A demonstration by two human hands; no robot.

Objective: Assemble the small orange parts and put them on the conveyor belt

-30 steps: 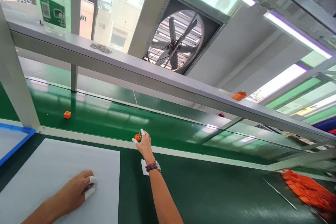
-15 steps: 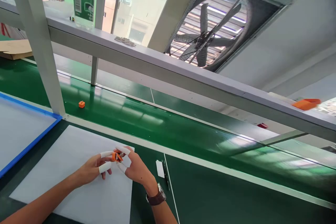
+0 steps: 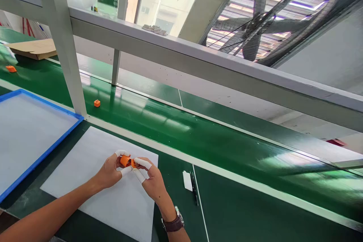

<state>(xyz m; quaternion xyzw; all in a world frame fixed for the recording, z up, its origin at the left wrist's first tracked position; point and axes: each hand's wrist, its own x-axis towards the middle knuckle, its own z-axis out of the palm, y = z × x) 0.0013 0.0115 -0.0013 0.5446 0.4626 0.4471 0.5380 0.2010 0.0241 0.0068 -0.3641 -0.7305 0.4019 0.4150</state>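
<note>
My left hand (image 3: pixel 111 170), with white finger cots on its fingertips, is closed on an orange charger housing (image 3: pixel 124 160). My right hand (image 3: pixel 151 177), also in white finger cots and with a watch at the wrist, pinches a smaller orange piece (image 3: pixel 133 163). The two pieces meet or nearly touch, with something dark between them too small to make out. Both hands are above a white sheet (image 3: pixel 113 211) on the dark green table.
Beyond the table's pale edge runs a green conveyor belt (image 3: pixel 147 121), with an orange plug-like block (image 3: pixel 96 103) and another orange piece (image 3: pixel 11 69) on it. A blue-framed white board (image 3: pixel 31 140) lies left. A white piece (image 3: pixel 187 180) and a thin dark strip (image 3: pixel 194 189) lie right.
The camera view has shifted, so the surroundings sit further right. The hands have turned the orange pieces, and the housing in my left hand now shows more of its orange side.
</note>
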